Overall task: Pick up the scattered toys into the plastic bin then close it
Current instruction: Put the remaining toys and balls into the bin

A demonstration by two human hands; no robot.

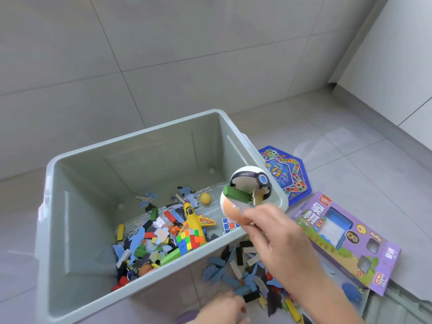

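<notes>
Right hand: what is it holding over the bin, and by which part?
The right hand grips a white ball-shaped capsule toy by its lower half, above the bin's right rim. A green block is in the same grasp.

1. A home interior is indicated by the grey tiled floor [163, 54] and white wall panel [397, 54].
2. Domestic use is confirmed by scattered toys [247, 270] and a plastic bin [131, 146].
</notes>
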